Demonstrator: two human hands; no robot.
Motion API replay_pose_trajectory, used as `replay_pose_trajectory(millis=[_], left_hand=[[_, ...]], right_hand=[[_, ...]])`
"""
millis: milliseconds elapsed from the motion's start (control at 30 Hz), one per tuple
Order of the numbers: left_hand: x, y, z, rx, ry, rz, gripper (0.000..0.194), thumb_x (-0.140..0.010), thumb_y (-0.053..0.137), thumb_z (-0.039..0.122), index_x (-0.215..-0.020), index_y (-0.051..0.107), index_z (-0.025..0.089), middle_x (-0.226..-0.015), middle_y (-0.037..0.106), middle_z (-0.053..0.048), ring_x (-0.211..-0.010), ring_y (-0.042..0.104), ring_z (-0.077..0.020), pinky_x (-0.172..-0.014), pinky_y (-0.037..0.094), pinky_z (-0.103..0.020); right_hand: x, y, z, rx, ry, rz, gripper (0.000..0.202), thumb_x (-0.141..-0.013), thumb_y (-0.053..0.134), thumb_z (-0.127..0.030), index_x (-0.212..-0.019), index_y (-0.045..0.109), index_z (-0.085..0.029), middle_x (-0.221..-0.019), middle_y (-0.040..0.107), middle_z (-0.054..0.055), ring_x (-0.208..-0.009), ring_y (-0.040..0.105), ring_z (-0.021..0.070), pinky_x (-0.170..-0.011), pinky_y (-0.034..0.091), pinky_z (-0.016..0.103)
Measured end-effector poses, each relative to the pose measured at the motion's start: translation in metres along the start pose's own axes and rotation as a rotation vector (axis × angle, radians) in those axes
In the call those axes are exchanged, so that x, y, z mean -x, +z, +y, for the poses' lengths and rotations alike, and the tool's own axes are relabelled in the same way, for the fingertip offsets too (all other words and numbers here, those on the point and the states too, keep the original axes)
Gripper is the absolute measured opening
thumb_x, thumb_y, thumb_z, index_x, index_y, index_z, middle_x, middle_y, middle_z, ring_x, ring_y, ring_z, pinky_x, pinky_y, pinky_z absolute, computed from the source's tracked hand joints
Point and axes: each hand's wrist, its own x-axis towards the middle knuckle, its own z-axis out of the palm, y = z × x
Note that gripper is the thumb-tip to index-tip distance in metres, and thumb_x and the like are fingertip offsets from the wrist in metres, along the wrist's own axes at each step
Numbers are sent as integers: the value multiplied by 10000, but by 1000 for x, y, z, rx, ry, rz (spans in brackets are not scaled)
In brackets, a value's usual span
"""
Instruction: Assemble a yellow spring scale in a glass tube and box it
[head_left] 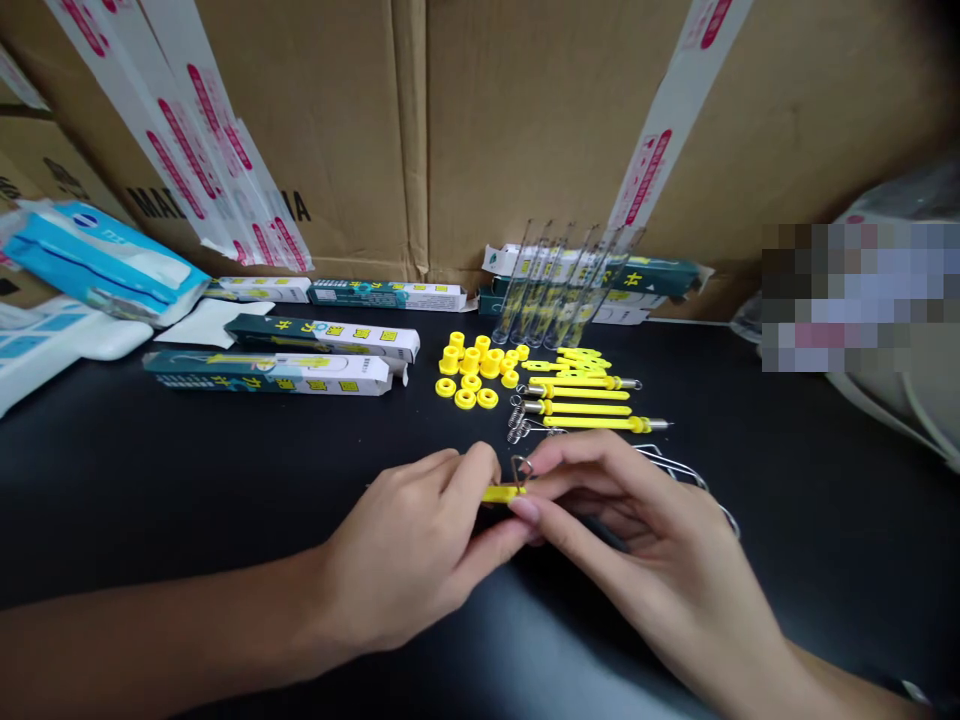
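Observation:
My left hand point(416, 545) is closed around a yellow plastic rod point(501, 494), most of it hidden by the fingers. A small bent metal wire loop point(520, 466) stands up at the rod's right end. My right hand point(645, 540) pinches there, its index fingertip against the loop and its thumb by the rod's end. Just beyond the hands lie several yellow rods point(589, 408) with metal ends, small coiled springs point(516, 420) and bent wire hooks point(682, 466), partly covered by my right hand.
Yellow plastic caps point(471, 362) and flat yellow pieces point(581, 362) sit mid-table. Clear tubes point(536, 300) lean on printed boxes point(660, 275). More slim boxes point(270, 372) lie left, near a blue packet point(105, 260). Large cardboard point(510, 130) stands behind; a pale bag point(900, 380) is at right.

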Motion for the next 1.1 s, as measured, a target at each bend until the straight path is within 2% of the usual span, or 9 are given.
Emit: replay_pose_trajectory(millis=[100, 200, 300, 400, 567, 700, 800, 967, 1100], left_hand=[[0, -6, -4, 329, 27, -23, 76, -934, 565, 238, -944, 493, 217, -804, 548, 31, -671, 557, -134, -608, 452, -243], [1, -10, -7, 551, 115, -36, 231, -929, 559, 358, -1096, 524, 202, -956, 598, -20, -786, 579, -166, -720, 486, -280], [2, -10, -9, 581, 93, -43, 330, -1015, 438, 400, -1268, 443, 187, -924, 629, -28, -796, 598, -191, -787, 477, -328], [2, -9, -8, 546, 46, -41, 344, -1072, 323, 386, -1342, 363, 178, -807, 600, 2, -770, 600, -195, -818, 459, -354], [1, -9, -6, 749, 43, -141, 365, -1074, 299, 529, -1209, 395, 204, -943, 659, -54, -832, 592, -184, -735, 429, -318], [3, -7, -7, 947, -76, -78, 334, -1049, 368, 575, -974, 364, 250, -869, 516, 2, -778, 518, -158, -652, 388, -291], [3, -8, -9, 1005, -160, -57, 393, -1031, 391, 604, -917, 430, 230, -804, 456, 20, -717, 465, -143, -634, 365, -287], [-7, -8, -6, 1351, -185, -72, 425, -956, 575, 595, -901, 599, 175, -766, 570, 9, -697, 558, -126, -706, 463, -270], [-11, -3, -4, 1511, -232, 15, 305, -916, 705, 474, -910, 676, 171, -777, 655, 11, -724, 660, -114, -759, 522, -245]], right_hand=[[-6, -2, -4, -160, 76, -9, 269, -820, 833, -219, -1042, 701, -295, -870, 765, -62, -782, 749, 94, -778, 606, 157], [-11, -5, -7, -318, 253, -124, 243, -763, 884, -239, -969, 760, -272, -827, 777, -47, -767, 744, 102, -781, 603, 168], [-11, -6, -8, -411, 359, -180, 132, -745, 899, -239, -836, 806, -262, -792, 793, -37, -762, 743, 104, -756, 588, 159], [-9, -7, -7, -429, 360, -152, 102, -733, 908, -223, -759, 824, -275, -789, 801, -39, -742, 725, 90, -728, 568, 140], [-7, -9, -1, -507, 356, -164, 73, -828, 850, -316, -819, 832, -245, -744, 777, -16, -664, 658, 66, -655, 524, 138], [-7, -9, 0, -617, 370, -193, 159, -911, 773, -330, -827, 792, -197, -743, 733, -6, -698, 643, 74, -676, 505, 155], [-7, -8, 0, -770, 406, -283, 224, -944, 730, -366, -826, 758, -177, -761, 714, 8, -724, 638, 87, -689, 503, 172], [-10, -5, 0, -875, 395, -329, 219, -960, 709, -357, -853, 738, -168, -816, 718, 26, -762, 654, 96, -722, 509, 183], [-12, -4, 1, -853, 360, -297, 191, -941, 734, -345, -858, 740, -173, -808, 712, 18, -735, 661, 95, -693, 506, 183]])
